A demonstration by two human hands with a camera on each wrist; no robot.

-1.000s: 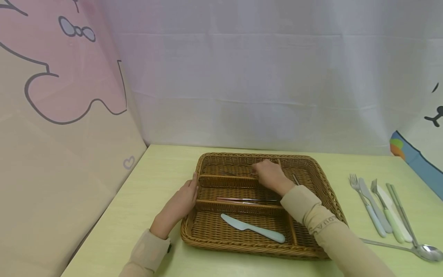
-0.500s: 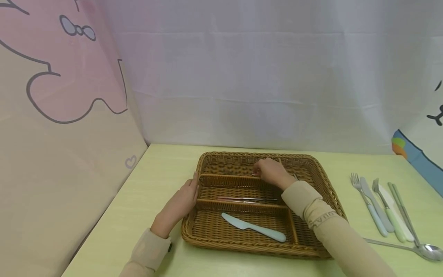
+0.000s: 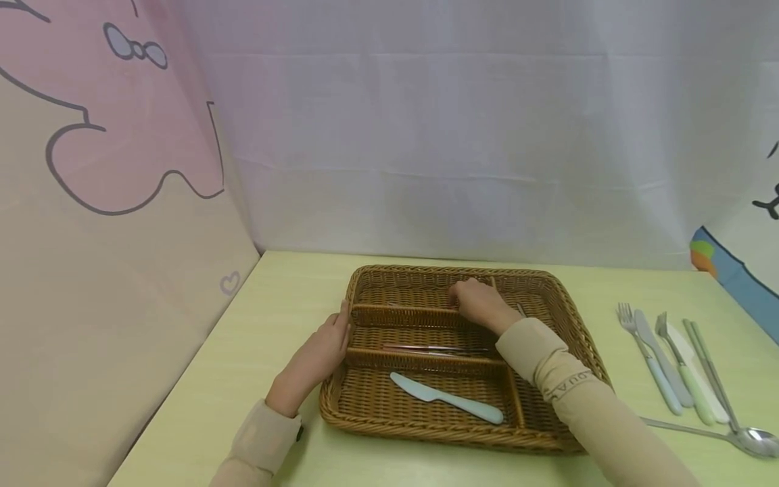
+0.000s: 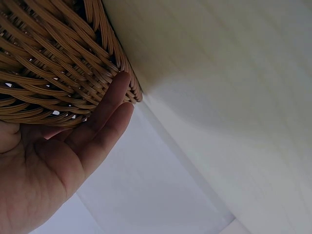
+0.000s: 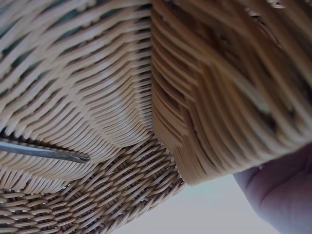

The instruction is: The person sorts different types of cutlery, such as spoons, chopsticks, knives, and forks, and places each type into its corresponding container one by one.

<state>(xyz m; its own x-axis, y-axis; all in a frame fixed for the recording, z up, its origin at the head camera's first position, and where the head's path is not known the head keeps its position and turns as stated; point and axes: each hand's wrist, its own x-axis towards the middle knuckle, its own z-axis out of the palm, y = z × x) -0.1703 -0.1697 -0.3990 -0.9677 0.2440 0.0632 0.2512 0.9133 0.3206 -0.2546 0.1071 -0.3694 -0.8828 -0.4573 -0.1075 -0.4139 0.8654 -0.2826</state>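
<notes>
At the basket's left wall: the left hand (image 3: 320, 346) touches the outside of the wicker basket (image 3: 426, 433), fingers nearly straight along the weave; its grip is loose rather than wrapped.
Far compartment: the right hand (image 3: 481, 304) reaches in beyond the divider (image 3: 408, 316), fingertips downward; the wicker hides them, so whether its grip is closed, and on what, cannot be told.
Middle compartment: thin reddish chopsticks (image 3: 435, 350) lie lengthwise.
Near compartment: a light blue knife (image 3: 447, 399) lies slantwise.
Right compartment: one end of a thin metal utensil (image 3: 521, 310) shows past the right hand.
Right of the basket: a blue-handled fork (image 3: 663, 387), a grey knife (image 3: 668, 365), a green-handled fork (image 3: 698, 399) and a spoon (image 3: 757, 442) lie on the table (image 3: 298, 291).
Just changed: very little; over the last second the right hand has stayed at the far compartment, and the chopsticks and light blue knife lie as they did.
Meaning: the work seems held at that compartment, the left hand probably steadying the basket.
</notes>
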